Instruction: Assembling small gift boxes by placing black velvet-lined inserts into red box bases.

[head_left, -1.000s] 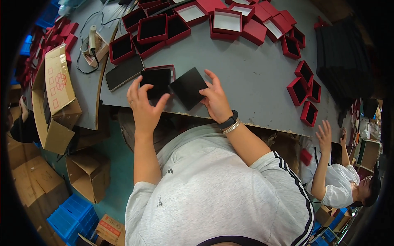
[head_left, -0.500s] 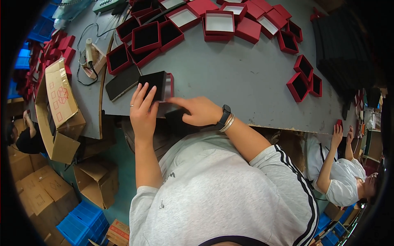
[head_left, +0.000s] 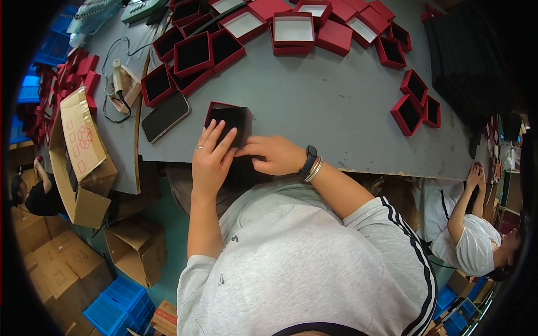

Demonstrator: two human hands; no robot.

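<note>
A red box [head_left: 228,119] with a black lining sits at the near edge of the grey table [head_left: 330,106], directly in front of the person. The left hand [head_left: 210,159] lies flat over its near left part, fingers stretched out and spread a little, a ring on 1 finger; it presses down rather than grips. The right hand [head_left: 272,155] comes in from the right with its fingers curled low at the box's near edge. Whether they pinch something dark there I cannot tell, since the hand hides that spot. A black watch [head_left: 309,161] and a silver bangle [head_left: 315,169] sit on the right wrist.

Just left of the box lies a dark smartphone [head_left: 166,116], face up and tilted. Behind it stand several open red boxes with black insides [head_left: 193,53], touching one another. Further back are red boxes with white insides [head_left: 293,28]. To the right, well apart from the hands, 3 small open red boxes [head_left: 414,103] stand near a stack of black sheets [head_left: 468,61]. A cardboard carton [head_left: 81,157] stands open at the left, and another person in a white shirt [head_left: 468,246] works at the lower right.
</note>
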